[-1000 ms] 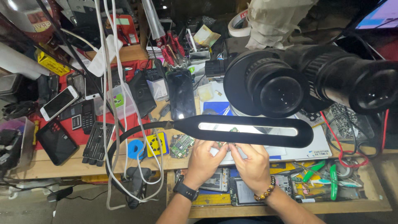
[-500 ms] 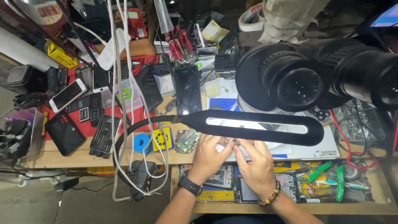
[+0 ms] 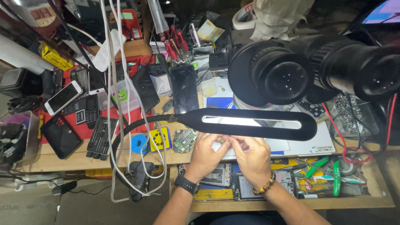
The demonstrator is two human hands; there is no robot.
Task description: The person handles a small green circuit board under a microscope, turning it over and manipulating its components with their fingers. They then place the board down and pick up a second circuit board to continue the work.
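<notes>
- Workbench (image 3: 54, 160): wood, crowded w/ phones, parts, cables. View sits a bit closer than a sec ago; layout unchanged.
- Microscope (image 3: 287, 75): black, twin eyepieces, upper right, above work spot.
- Lamp bar (image 3: 254, 123): black, lit strip, on gooseneck; lies across bench just above both hands.
- White mat (image 3: 308, 143): under lamp, right of hands.
- Open drawer (image 3: 291, 200): below bench edge; phone frames, green-handled cutters (image 3: 335, 177).
- Left hand (image 3: 206, 152): watch on wrist, fingers curled, pinching small part from left.
- Right hand (image 3: 252, 158): bead bracelet, fingertips meeting left's. Hands were a little apart 1 s ago, now pressed close together, so fine fingertip work looks under way.
- Green circuit board (image 3: 184, 139): flat, just left of left hand.
- Small part (image 3: 227, 141): between fingertips, under lamp edge, at bench front; mostly hidden, kind unclear.
</notes>
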